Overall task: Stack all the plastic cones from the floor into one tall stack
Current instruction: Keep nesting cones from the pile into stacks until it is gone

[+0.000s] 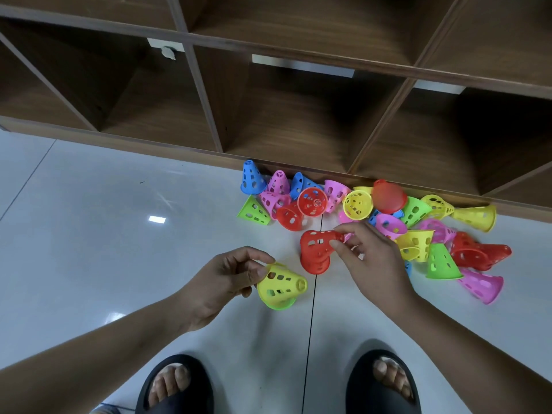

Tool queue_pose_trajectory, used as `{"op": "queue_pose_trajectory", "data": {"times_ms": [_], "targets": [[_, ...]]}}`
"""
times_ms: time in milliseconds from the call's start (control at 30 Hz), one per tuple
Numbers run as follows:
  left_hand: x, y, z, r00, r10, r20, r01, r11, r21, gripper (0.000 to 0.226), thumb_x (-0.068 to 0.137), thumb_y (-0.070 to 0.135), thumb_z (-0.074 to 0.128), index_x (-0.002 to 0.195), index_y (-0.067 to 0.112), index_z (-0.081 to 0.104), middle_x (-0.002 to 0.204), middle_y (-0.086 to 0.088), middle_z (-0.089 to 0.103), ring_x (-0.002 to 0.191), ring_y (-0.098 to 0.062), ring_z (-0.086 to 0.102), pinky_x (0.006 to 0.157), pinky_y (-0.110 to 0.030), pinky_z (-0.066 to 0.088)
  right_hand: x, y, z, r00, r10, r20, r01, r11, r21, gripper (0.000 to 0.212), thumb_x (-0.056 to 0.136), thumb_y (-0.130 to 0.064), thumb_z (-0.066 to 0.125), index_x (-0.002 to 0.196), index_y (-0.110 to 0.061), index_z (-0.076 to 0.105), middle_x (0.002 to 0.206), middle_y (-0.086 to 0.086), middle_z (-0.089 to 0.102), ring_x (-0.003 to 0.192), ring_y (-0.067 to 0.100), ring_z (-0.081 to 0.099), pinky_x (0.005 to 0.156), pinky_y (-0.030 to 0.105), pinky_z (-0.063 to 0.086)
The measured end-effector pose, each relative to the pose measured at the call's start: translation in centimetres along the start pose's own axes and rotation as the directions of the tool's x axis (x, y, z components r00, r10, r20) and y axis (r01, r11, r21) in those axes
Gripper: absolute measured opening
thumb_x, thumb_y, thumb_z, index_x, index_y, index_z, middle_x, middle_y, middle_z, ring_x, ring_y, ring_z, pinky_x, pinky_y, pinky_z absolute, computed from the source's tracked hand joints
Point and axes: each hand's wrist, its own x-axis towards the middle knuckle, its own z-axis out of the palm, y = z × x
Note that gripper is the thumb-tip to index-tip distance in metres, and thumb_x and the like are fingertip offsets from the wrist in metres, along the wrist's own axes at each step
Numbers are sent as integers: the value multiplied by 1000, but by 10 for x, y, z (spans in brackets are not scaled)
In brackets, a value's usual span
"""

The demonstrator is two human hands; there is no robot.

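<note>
Several small perforated plastic cones in red, yellow, green, pink and blue lie scattered in a pile (388,216) on the white tiled floor against a wooden shelf. My left hand (230,279) holds a yellow cone (280,285) on its side, nested over a green cone whose rim (280,306) shows below it. My right hand (367,255) pinches the tip of a red cone (316,243), which sits over another red cone (315,264) beneath it, close to the floor.
A dark wooden cubby shelf (283,121) runs along the back, its base edge touching the pile. My two feet in black slippers (176,386) stand at the bottom of the view. Glossy white floor tiles (104,219) stretch to the left.
</note>
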Motion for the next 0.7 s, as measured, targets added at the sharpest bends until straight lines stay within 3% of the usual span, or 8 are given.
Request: {"op": "queue_pose_trajectory", "data": {"times_ms": [200, 300, 400, 533, 700], "targets": [[2, -10, -3, 999, 46, -2, -45, 988, 146, 18, 104, 14, 67, 119, 19, 76, 91, -5, 71, 80, -16, 60, 70, -30, 45, -4, -37, -21, 995, 97, -32, -87, 967, 241, 18, 94, -28, 79, 111, -29, 72, 92, -15, 71, 85, 17, 70, 75, 29, 57], [3, -14, -6, 999, 48, 1, -46, 963, 265, 23, 105, 13, 66, 118, 30, 76, 93, 0, 73, 82, -14, 66, 69, -31, 45, -9, -51, -26, 997, 78, 20, -80, 933, 350, 17, 95, -28, 77, 111, -28, 73, 94, -5, 72, 86, 21, 70, 77, 34, 58], [4, -17, -7, 1000, 27, -1, -25, 937, 349, 37, 102, 5, 64, 110, 39, 76, 97, 2, 74, 81, -13, 67, 67, -23, 47, -17, -61, -26, 996, 24, 84, -55, 918, 394, 17, 94, -25, 77, 111, -27, 73, 90, -2, 70, 85, 22, 69, 78, 36, 58], [9, -23, -11, 1000, 2, -10, 3, 907, 421, 33, 99, 4, 67, 115, 32, 75, 95, 3, 74, 80, -12, 67, 67, -13, 47, -24, -68, -19, 982, -120, 148, 71, 951, 301, 17, 92, -17, 80, 108, -21, 74, 94, -8, 66, 83, 20, 65, 74, 28, 54], [24, -23, -24, 999, -14, -48, 35, 881, 473, 29, 100, 14, 69, 116, 37, 75, 103, 6, 73, 88, -7, 70, 78, -19, 50, -36, -58, 1, 928, -196, 317, 155, 977, 150, 19, 93, -28, 79, 110, -30, 70, 102, -17, 58, 85, 10, 60, 75, 27, 53]]}}
